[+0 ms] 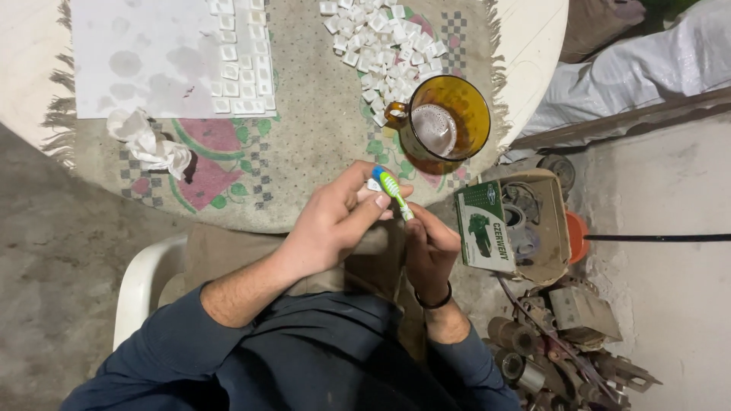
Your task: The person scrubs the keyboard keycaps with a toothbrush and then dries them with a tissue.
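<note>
At the centre of the view the person's left hand [335, 221] pinches a small white square piece [374, 185] between thumb and fingers. The right hand [430, 247], at four o'clock from the left one and close beside it, is closed on the handle of a green and blue toothbrush [392, 190] whose head lies against the piece. At one o'clock an amber glass mug [445, 122] of cloudy liquid stands on the fringed watermelon-patterned mat [304, 144]; a heap of white pieces [381, 46] lies at twelve. At three o'clock sits an open cardboard box [544, 228] with a green and white rectangular flap [483, 228]. At ten o'clock, white paper [137, 57] carries rows of pieces [244, 65].
</note>
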